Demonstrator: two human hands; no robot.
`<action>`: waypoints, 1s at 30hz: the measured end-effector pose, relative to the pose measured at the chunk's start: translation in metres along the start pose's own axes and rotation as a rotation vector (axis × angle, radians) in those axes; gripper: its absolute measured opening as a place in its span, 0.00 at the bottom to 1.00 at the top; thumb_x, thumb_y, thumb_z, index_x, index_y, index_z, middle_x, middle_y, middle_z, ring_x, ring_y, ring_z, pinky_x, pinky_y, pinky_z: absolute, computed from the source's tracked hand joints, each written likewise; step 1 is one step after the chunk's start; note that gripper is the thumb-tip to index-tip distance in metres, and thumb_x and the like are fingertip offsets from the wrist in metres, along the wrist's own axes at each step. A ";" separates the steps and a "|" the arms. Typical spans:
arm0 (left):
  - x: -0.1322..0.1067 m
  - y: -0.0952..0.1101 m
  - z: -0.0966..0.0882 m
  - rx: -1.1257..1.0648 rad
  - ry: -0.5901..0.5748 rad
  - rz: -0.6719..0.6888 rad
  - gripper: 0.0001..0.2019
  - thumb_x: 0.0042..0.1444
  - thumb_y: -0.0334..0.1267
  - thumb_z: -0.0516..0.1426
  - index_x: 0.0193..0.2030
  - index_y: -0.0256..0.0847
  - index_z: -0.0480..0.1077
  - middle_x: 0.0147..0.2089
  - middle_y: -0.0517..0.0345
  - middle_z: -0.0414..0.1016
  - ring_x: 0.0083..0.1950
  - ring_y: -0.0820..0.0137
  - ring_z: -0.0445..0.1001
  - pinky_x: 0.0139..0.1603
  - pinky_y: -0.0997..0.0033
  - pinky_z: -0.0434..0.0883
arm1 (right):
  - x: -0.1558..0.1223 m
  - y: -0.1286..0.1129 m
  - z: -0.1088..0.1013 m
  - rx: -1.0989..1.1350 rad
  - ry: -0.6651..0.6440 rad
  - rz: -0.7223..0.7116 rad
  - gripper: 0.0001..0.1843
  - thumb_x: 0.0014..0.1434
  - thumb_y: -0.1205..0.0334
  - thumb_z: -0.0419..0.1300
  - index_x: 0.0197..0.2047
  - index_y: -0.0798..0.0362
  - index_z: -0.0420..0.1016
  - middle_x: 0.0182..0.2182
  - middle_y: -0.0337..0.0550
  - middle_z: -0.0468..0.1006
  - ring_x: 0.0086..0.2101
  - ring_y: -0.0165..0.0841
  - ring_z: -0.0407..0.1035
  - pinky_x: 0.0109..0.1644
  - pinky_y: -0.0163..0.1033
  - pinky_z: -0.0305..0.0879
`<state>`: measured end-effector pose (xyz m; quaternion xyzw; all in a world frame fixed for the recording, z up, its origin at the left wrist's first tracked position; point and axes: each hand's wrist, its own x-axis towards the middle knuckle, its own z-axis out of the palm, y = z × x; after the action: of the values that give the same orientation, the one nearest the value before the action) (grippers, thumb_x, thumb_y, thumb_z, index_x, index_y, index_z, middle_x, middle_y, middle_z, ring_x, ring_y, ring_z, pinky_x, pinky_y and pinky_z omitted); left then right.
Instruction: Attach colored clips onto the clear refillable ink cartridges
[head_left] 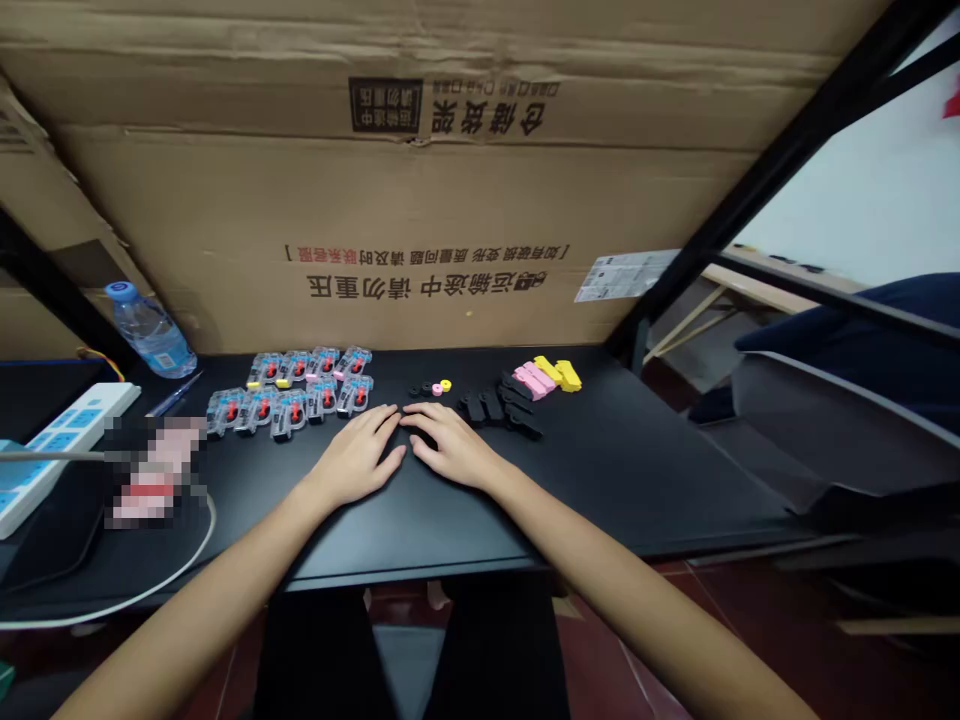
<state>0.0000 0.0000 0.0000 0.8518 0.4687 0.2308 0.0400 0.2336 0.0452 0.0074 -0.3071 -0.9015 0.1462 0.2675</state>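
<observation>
My left hand (360, 455) lies palm down on the black table (600, 480), its fingers stretched out and nothing in them. Close beside it, my right hand (450, 445) rests flat too, fingers extended; the fingertips of both hands nearly meet. Beyond my left hand stand two rows of small clear plastic assemblies (289, 412) with blue and red parts inside. A few small black, pink and yellow rings (437, 389) lie just past my fingertips. Right of them are several black plastic pieces (491, 405), then pink pieces (534, 379) and yellow pieces (568, 375).
A water bottle (154, 330) and a pen (175, 393) are at the back left. Nearer are a white power strip (64, 440), a blurred pink item (161, 470) and a white cable (202, 545). Printed cardboard (450, 200) walls the back; a black frame post (720, 190) rises right.
</observation>
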 end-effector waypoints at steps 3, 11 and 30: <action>0.000 0.000 0.000 0.000 0.001 -0.002 0.27 0.74 0.48 0.53 0.74 0.38 0.68 0.75 0.40 0.70 0.77 0.51 0.69 0.78 0.45 0.67 | 0.000 -0.001 0.000 0.000 -0.002 0.002 0.19 0.71 0.65 0.59 0.63 0.49 0.79 0.64 0.55 0.78 0.64 0.46 0.73 0.70 0.60 0.70; 0.001 0.002 -0.001 0.016 -0.013 -0.006 0.27 0.75 0.48 0.52 0.74 0.37 0.68 0.75 0.40 0.70 0.76 0.51 0.69 0.78 0.47 0.67 | 0.000 -0.001 -0.001 0.003 -0.013 0.004 0.19 0.71 0.65 0.59 0.62 0.51 0.79 0.64 0.56 0.78 0.64 0.46 0.72 0.70 0.60 0.69; 0.000 0.005 -0.004 0.061 -0.062 -0.025 0.28 0.76 0.48 0.50 0.75 0.34 0.67 0.77 0.39 0.68 0.78 0.52 0.67 0.80 0.50 0.65 | 0.003 0.002 -0.001 -0.013 -0.033 -0.006 0.17 0.72 0.64 0.59 0.61 0.50 0.78 0.63 0.54 0.78 0.63 0.48 0.72 0.68 0.60 0.71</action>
<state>0.0025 -0.0035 0.0047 0.8535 0.4844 0.1895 0.0315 0.2333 0.0484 0.0083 -0.3036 -0.9076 0.1447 0.2512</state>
